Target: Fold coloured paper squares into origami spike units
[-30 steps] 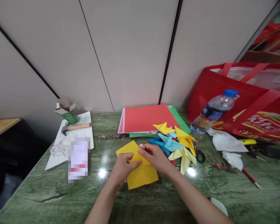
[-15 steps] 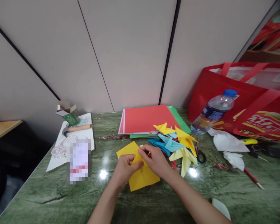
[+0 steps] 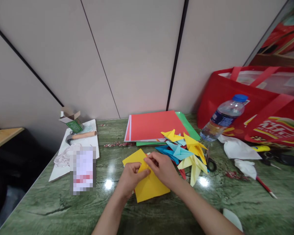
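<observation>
A sheet of yellow paper (image 3: 152, 189) is between my hands, low over the green table. My left hand (image 3: 131, 178) pinches its left side, the thumb lying on top. From the right, my right hand (image 3: 163, 166) grips the upper middle, where a raised fold shows near the fingertips. More paper peeks out beneath the sheet, mostly hidden. Folded paper stars (image 3: 180, 150) in yellow, blue and pale yellow lie in a heap just beyond my right hand. A pair of scissors (image 3: 212, 164) rests beside the heap, partly covered.
Behind sits a stack of red paper (image 3: 153, 125) over green sheets. A water bottle (image 3: 224, 117) leans by a red bag (image 3: 267, 107) at right. Crumpled tissue (image 3: 238, 148) and a red pen (image 3: 266, 187) lie nearby. On the left, a white board (image 3: 61, 174) bears a hooked blade (image 3: 82, 136) and small box (image 3: 74, 124).
The fold held by my right fingers lies a little flatter, and the sheet's lower right corner has spread slightly outward. Both hands keep nearly the same place.
</observation>
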A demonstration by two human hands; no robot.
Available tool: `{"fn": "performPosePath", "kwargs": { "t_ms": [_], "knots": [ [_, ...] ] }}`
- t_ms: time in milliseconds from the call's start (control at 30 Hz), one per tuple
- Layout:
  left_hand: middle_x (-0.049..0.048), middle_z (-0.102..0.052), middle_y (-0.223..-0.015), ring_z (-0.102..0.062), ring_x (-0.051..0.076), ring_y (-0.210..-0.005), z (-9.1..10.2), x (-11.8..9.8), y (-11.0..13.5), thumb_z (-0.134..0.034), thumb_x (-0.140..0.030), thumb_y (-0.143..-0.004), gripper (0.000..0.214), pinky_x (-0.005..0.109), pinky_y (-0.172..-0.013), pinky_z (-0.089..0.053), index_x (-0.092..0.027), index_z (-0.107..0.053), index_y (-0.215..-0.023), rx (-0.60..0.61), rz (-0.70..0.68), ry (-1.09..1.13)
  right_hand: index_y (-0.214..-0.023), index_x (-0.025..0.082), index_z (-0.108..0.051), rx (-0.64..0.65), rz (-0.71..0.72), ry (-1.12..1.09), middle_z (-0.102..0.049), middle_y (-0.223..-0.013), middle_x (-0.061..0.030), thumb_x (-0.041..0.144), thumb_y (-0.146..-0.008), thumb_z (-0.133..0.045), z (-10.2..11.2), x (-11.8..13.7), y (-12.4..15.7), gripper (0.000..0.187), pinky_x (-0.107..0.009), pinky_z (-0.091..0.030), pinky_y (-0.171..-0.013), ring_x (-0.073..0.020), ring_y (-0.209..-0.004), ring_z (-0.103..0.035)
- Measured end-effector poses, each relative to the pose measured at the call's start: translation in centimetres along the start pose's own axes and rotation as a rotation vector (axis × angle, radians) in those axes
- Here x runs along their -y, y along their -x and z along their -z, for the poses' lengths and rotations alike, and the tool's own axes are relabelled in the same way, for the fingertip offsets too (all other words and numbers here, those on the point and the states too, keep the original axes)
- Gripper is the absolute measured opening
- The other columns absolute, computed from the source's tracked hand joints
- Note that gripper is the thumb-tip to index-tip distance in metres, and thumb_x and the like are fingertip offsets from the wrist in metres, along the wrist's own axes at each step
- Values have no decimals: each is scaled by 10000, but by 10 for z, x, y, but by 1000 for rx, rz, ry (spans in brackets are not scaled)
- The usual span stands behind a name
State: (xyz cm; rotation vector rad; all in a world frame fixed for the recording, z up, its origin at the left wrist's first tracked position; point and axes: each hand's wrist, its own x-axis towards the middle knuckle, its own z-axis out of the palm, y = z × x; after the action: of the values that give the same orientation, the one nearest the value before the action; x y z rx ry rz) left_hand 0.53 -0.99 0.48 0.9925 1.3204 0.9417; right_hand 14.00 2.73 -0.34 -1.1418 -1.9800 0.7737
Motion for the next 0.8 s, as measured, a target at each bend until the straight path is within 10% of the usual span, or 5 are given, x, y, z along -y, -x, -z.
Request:
{"fn": "performPosePath", "kwargs": {
  "t_ms": [267, 800],
  "knots": [
    [16, -636, -577, -601, 159, -537, 4, -6, 1, -773, -304, -515, 263, 246, -527, -442, -127, -619, -634, -13, 121, 205, -662, 177, -542, 76, -83, -220, -562, -614, 4, 233, -814, -474, 2, 2, -3, 175, -220, -349, -503, -131, -566, -505],
    [-8, -582, -485, -541, 118, -431, 2, -3, 0, -771, -353, -487, 307, 213, -436, -393, -130, -562, -518, -104, 97, 191, -599, 174, -490, 105, -193, -304, -494, -563, 24, 195, -736, -473, 0, -4, -5, 139, -210, -333, -486, -121, -542, -463]
  ]
}}
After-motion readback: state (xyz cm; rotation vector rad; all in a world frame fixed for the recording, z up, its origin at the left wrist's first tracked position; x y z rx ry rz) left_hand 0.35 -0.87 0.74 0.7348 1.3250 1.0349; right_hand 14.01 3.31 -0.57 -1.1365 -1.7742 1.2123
